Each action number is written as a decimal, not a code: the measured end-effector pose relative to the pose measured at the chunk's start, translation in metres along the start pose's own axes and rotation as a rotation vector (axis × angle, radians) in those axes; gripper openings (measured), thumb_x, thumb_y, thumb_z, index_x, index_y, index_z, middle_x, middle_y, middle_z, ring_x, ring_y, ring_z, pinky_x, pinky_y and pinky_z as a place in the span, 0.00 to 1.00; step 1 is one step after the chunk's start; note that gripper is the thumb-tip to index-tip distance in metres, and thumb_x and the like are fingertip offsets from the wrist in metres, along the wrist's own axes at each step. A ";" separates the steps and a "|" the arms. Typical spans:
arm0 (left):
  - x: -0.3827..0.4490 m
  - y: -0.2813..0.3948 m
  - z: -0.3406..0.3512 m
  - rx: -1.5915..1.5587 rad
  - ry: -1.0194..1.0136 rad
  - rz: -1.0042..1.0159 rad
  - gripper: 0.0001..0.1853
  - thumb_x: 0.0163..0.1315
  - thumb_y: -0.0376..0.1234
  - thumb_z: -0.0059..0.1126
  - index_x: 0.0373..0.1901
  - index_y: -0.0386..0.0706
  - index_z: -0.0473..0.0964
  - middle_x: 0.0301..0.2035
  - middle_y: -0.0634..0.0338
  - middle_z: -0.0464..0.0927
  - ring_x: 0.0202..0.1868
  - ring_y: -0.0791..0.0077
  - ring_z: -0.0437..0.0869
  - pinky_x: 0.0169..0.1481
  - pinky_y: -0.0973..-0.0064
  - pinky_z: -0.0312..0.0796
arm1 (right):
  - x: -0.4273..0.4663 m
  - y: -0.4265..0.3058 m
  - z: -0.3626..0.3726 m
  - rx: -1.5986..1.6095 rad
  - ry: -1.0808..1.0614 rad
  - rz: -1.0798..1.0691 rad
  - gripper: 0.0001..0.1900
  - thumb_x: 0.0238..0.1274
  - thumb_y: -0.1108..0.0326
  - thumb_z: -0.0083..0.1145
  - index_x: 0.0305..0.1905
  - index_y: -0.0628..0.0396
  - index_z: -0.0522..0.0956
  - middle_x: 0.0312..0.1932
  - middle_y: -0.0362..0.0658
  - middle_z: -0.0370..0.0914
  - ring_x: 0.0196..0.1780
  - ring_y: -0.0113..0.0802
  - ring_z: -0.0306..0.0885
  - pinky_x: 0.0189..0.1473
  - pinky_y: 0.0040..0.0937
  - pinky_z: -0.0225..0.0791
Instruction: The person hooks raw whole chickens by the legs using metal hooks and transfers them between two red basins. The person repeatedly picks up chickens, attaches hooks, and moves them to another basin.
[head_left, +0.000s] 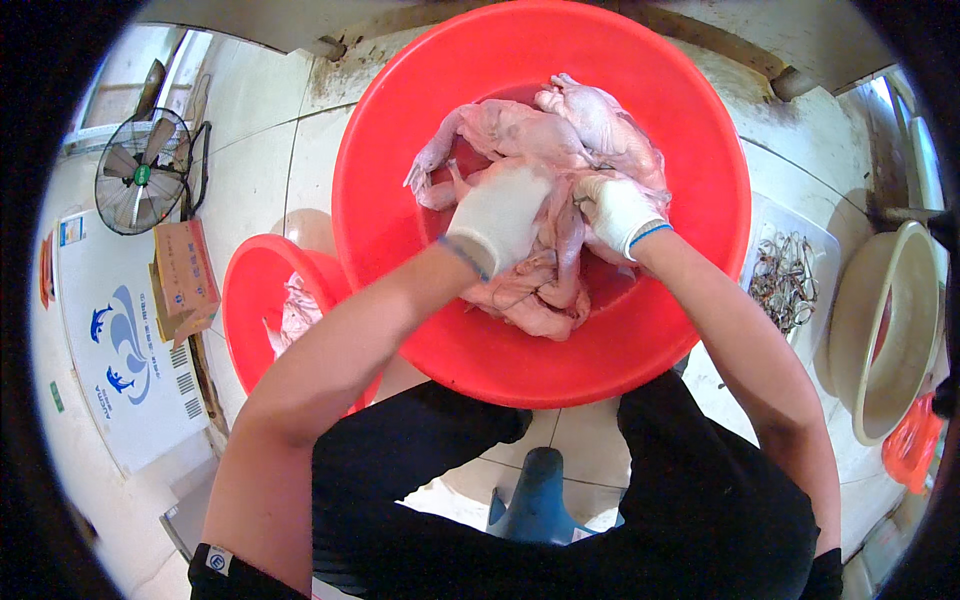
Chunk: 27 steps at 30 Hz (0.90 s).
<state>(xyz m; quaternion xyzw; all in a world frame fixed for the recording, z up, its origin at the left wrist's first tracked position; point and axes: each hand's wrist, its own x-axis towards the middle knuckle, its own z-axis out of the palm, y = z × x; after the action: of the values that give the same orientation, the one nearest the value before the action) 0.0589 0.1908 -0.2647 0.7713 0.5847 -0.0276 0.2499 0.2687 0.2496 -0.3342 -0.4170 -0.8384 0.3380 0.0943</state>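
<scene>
Several plucked poultry carcasses (525, 131) lie heaped in a large red plastic basin (420, 315) before me. My left hand (499, 217), in a white knit glove, rests on the middle of the heap; its fingers are hidden among the birds, so its hold does not show. Close to its right, my right hand (619, 210), in a white glove with a blue cuff edge, has its fingers curled and pinches the skin of a carcass. Between and below the hands, a bird's neck (568, 251) hangs over another carcass (547, 311). A little liquid shows at the basin's bottom.
A smaller red basin (244, 300) with a carcass stands at left. Beyond it are a chest freezer (82, 300), a cardboard box (187, 266) and a fan (142, 172). Metal hooks or rings (784, 281) fill a clear tray at right, beside a beige tub (855, 322).
</scene>
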 end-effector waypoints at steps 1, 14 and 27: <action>-0.022 0.009 0.002 -0.062 -0.044 -0.128 0.19 0.64 0.38 0.61 0.55 0.42 0.76 0.50 0.42 0.83 0.51 0.38 0.85 0.59 0.47 0.76 | -0.003 0.002 0.000 -0.011 -0.006 -0.007 0.05 0.60 0.70 0.59 0.37 0.58 0.82 0.38 0.59 0.83 0.45 0.61 0.82 0.46 0.53 0.75; -0.104 0.005 0.139 -0.382 0.052 -0.665 0.28 0.58 0.44 0.74 0.52 0.33 0.77 0.40 0.42 0.88 0.44 0.52 0.91 0.53 0.59 0.80 | -0.003 0.009 0.007 0.034 -0.033 -0.017 0.06 0.56 0.72 0.62 0.39 0.59 0.83 0.43 0.55 0.84 0.50 0.56 0.82 0.52 0.48 0.75; -0.113 0.055 -0.006 -0.953 -0.080 -0.476 0.22 0.68 0.33 0.63 0.62 0.35 0.74 0.31 0.59 0.83 0.25 0.79 0.81 0.29 0.77 0.74 | -0.006 0.005 0.000 -0.027 -0.068 -0.075 0.05 0.55 0.71 0.61 0.35 0.59 0.83 0.39 0.54 0.86 0.44 0.58 0.83 0.47 0.49 0.76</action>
<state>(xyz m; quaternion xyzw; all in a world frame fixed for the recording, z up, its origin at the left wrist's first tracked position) 0.0719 0.0823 -0.2019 0.4167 0.6812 0.1556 0.5815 0.2755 0.2472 -0.3368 -0.3747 -0.8607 0.3369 0.0728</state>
